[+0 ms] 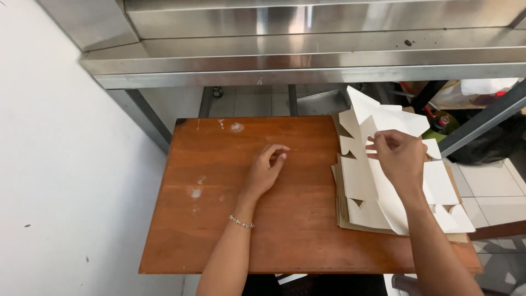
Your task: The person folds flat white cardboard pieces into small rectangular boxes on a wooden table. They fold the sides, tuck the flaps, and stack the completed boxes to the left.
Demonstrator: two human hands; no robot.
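A stack of flat white and brown cardboard box blanks lies on the right part of a small orange-brown wooden table. My right hand pinches the top white blank by a flap and lifts its far end up off the stack. My left hand, with a thin bracelet on the wrist, rests on the bare tabletop near the middle, fingers loosely curled, holding nothing.
A stainless steel counter overhangs the table's far edge. A white wall runs along the left. At the right are a tiled floor, a dark diagonal bar and bags and bottles under the counter.
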